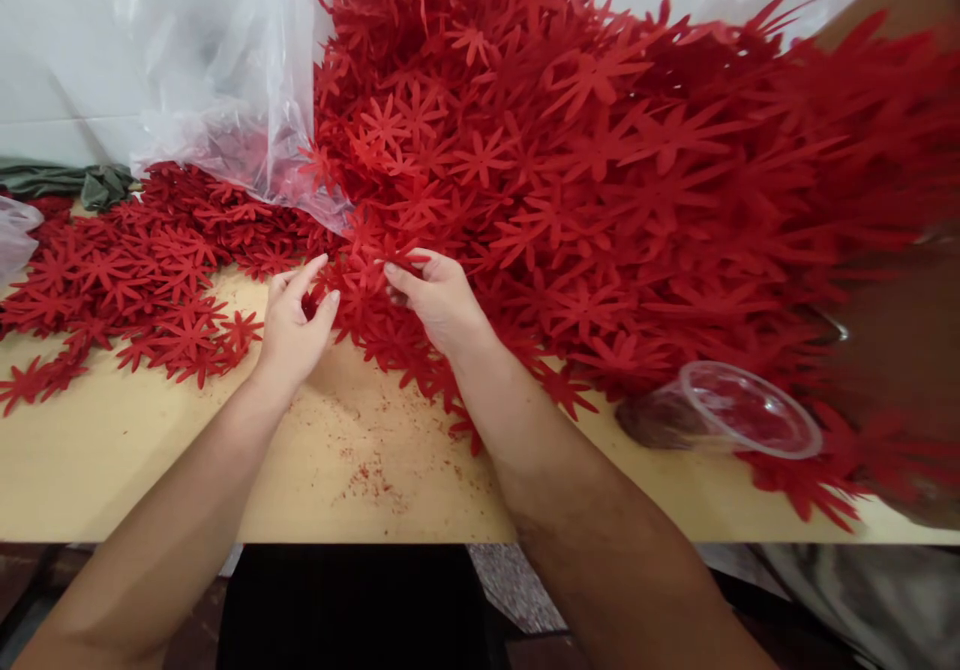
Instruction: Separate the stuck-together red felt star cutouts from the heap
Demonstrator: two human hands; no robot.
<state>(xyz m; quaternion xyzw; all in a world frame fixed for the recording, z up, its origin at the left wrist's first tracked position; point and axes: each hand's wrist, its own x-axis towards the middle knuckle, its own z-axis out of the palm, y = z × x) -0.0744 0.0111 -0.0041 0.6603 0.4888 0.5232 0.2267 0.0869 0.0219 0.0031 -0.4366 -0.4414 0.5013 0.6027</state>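
Note:
A tall heap of red flower-shaped pieces (525, 170) fills the middle and right of the view. My right hand (435, 295) pinches one red flower piece (394, 258) between thumb and fingers at the heap's lower left edge. Just left of it, my left hand (296, 320) is held with thumb and fingers apart and nothing between them. A lower spread of red pieces (172, 260) lies to the left of my left hand.
Clear plastic sheeting (225, 70) hangs behind the pieces. A transparent plastic cup (694, 410) lies on its side at the right. Dark green cloth (67, 182) lies at the far left. Red crumbs dot the pale table (315, 490) near its front edge.

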